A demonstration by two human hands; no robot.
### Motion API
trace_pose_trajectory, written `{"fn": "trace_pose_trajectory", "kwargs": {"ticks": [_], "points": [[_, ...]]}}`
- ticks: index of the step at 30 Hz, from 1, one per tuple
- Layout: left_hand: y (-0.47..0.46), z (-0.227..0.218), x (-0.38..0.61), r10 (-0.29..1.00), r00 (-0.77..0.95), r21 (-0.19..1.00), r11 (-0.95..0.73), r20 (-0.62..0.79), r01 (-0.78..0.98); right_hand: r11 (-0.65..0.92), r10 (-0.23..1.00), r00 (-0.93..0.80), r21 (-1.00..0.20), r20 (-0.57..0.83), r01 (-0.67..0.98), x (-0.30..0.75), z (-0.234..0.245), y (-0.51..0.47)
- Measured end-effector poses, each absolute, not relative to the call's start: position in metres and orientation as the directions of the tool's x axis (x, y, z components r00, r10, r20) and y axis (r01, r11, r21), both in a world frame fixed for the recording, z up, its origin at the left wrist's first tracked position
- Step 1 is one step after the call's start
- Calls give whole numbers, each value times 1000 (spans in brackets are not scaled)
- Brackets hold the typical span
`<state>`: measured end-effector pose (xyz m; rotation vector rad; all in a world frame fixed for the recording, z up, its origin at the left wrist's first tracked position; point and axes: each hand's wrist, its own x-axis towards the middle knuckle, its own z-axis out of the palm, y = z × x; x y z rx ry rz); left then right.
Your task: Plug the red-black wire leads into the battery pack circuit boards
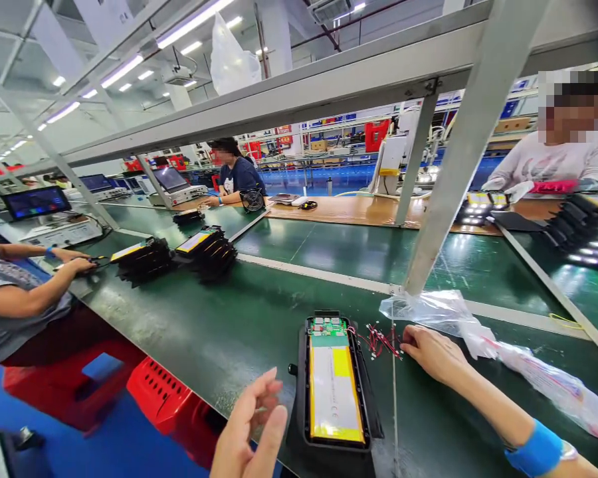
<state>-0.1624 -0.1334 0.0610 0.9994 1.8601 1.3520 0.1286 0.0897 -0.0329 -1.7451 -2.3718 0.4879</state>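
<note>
In front of me on the green bench lies a black device housing [373,415]. Inside it are a flat silver battery pack [329,392] with yellow tape and a green circuit board [326,326] at the far end. My left hand [252,425] is beside the housing's near left side, fingers apart and holding nothing. To the right of the board lies a small pile of red and black wires [379,340] with white connectors. My right hand [433,352] is at this pile's right edge, fingers curled together; whatever is between the fingertips is too small to make out.
A clear plastic bag [543,372] of wires lies beyond my right arm. Stacks of black housings [209,255] stand farther left, near a co-worker's hands [77,262]. A metal post [458,172] rises from the bench. Red stools [164,405] stand below the left edge.
</note>
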Motion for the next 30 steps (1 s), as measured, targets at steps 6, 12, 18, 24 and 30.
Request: {"fn": "trace_pose_trajectory", "kwargs": {"ticks": [6, 12, 18, 24, 30], "points": [[-97, 49, -159, 953, -278, 903, 219, -118, 369, 231, 968, -247, -508, 37, 830, 118, -8, 60], [-84, 49, -144, 960, -195, 937, 248, -203, 247, -123, 845, -486, -965, -224, 231, 56, 39, -22], [-89, 57, -129, 968, -250, 933, 72, 19, 351, -175, 822, -562, -981, -99, -85, 44, 52, -39], [-89, 82, -115, 985, -170, 939, 41, 19, 342, -193, 842, -538, -948, -29, -251, 52, 44, -44], [-90, 94, -113, 991, -130, 1000, 7, -6, 8, -218, 848, -530, -912, -1, -347, 51, 44, -50]]}}
